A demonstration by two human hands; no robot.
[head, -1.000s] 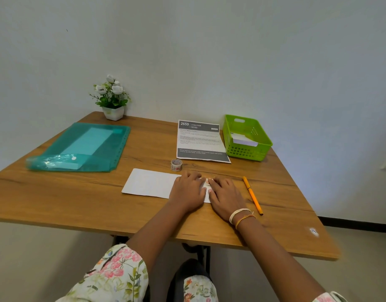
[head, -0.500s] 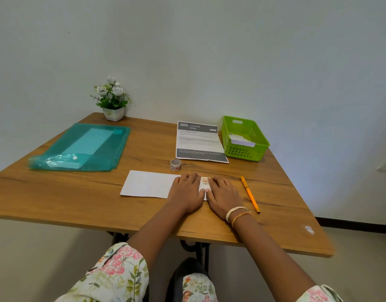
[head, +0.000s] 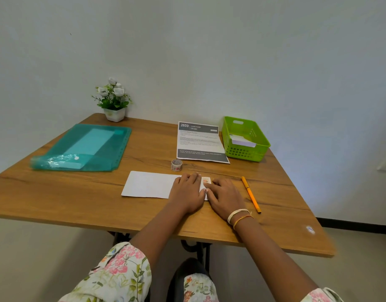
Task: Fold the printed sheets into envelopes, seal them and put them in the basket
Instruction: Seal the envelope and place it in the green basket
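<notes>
A folded white sheet [head: 150,184] was laid flat on the wooden worktop [head: 57,192], near its front edge. The right end of the sheet was covered by both hands. The left hand [head: 187,191] was pressed palm down on the paper, its fingers [head: 193,177] held straight and close together, nothing being gripped. The right hand [head: 223,196] was laid flat just beside it, the fingers stretched out towards the left hand so that the two hands were touching or very nearly touching. Between them a small strip of patterned tape [head: 207,180] was seen stuck on the paper. Whether the tape was touched by a fingertip could not be told. Two bangles [head: 239,215] were worn on the right wrist.

A small roll of tape [head: 176,165] was stood just behind the folded sheet. Further back a printed sheet [head: 199,141] with a dark header and the number 2659 was laid unfolded. Just to its right a green basket [head: 260,142] was placed at the far right of the worktop, and white folded paper [head: 242,141] was held inside it. An orange pen [head: 251,194] was laid near the right hand, apart from it. At the left a teal plastic folder [head: 85,147] was spread out, well apart from the hands, and behind it a small pot of white flowers [head: 113,98] was stood against the wall. Floral sleeves were seen at the bottom edge.
</notes>
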